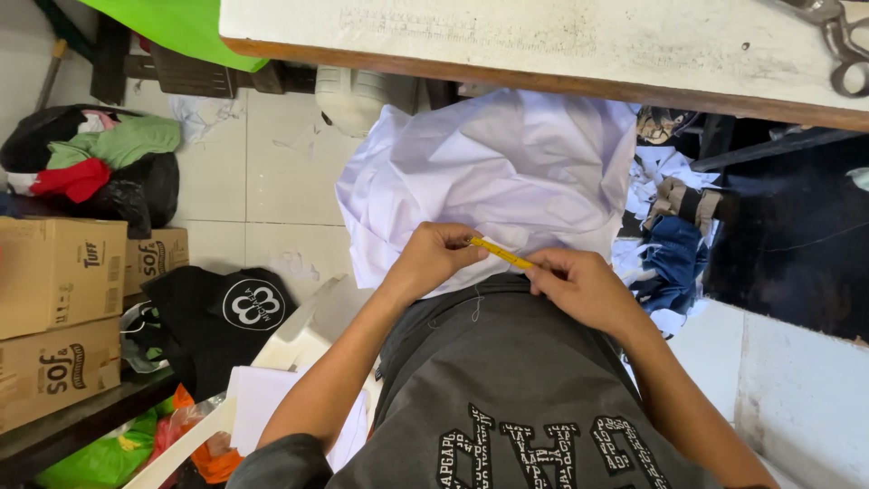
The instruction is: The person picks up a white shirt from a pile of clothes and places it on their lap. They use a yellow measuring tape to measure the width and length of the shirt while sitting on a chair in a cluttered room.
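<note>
White cloth [507, 172] is lying soft and limp in the lap, left hand [430, 258] and right hand [579, 285] fingers pinching a yellow measuring tape [501, 254] flat along its light, easily creased hem

Table [543, 36]: worn white top, wooden edge; scissors [837, 41] at its right end. Tiled floor [272, 181]: heap of clothes [100, 163], cardboard boxes [59, 272], black bag [226, 317]. Person's lap: white cloth [489, 181].
</note>
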